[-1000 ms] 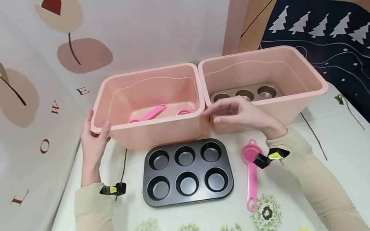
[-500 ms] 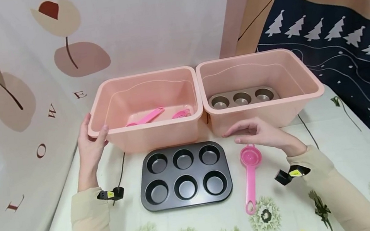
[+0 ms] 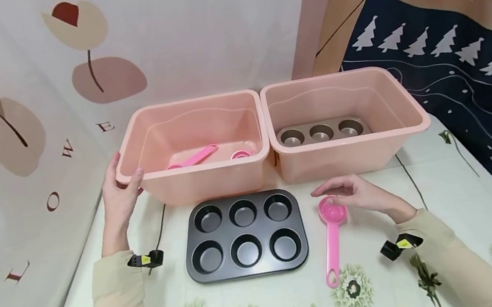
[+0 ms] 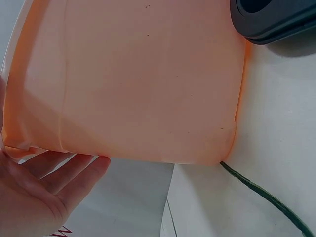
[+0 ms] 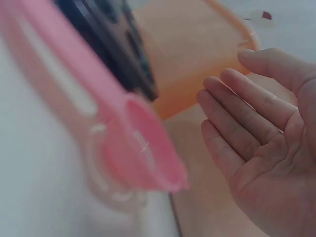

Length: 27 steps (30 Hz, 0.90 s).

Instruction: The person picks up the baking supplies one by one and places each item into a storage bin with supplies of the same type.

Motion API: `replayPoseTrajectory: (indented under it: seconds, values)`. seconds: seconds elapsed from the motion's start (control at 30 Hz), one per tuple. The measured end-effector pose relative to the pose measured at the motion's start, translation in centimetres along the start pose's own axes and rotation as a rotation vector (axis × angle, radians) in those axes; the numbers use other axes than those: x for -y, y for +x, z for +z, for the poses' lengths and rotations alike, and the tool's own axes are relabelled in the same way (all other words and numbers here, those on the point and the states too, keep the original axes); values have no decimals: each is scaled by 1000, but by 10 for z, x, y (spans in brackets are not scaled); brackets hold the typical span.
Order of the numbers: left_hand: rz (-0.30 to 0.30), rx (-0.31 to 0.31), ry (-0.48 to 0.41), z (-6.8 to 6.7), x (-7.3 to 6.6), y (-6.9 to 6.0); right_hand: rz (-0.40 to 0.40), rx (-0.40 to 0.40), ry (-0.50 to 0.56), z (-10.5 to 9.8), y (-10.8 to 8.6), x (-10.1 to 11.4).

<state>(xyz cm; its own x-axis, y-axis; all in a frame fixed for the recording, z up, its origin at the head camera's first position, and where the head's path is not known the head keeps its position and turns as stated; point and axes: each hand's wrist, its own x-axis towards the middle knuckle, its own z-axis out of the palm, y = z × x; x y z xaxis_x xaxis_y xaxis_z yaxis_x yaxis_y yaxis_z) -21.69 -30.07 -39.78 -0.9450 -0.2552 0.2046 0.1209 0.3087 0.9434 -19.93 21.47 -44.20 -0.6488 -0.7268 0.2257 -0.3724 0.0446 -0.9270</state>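
Bin (image 3: 198, 183) held by left hand (image 3: 120, 201); beside wide, empty right hand (image 3: 361, 194), scoop (image 3: 333, 240) liable to skid if bumped off-centre.

I couldn't see the near end of one pink spoon (image 3: 199, 155) or most of a second pink piece (image 3: 240, 154) behind the front wall of the left bin (image 3: 203, 182), nor the near part of the brown muffin tin (image 3: 321, 134) inside the right bin (image 3: 335, 157). Some fingers of the left hand (image 3: 119, 204) were lost behind the rim, and both sleeves (image 3: 116, 305) ran off the head view's bottom edge. The right wrist view blurred the pink scoop (image 3: 332, 240), cropping its handle and the dark muffin pan (image 3: 244, 229).
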Motion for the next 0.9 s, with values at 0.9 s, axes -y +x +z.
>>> replayPoseTrajectory:
  seconds: [0.9]
  values:
    - [-5, 9, 0, 0, -3, -1, -10, -41, -148, 0, -13, -18]
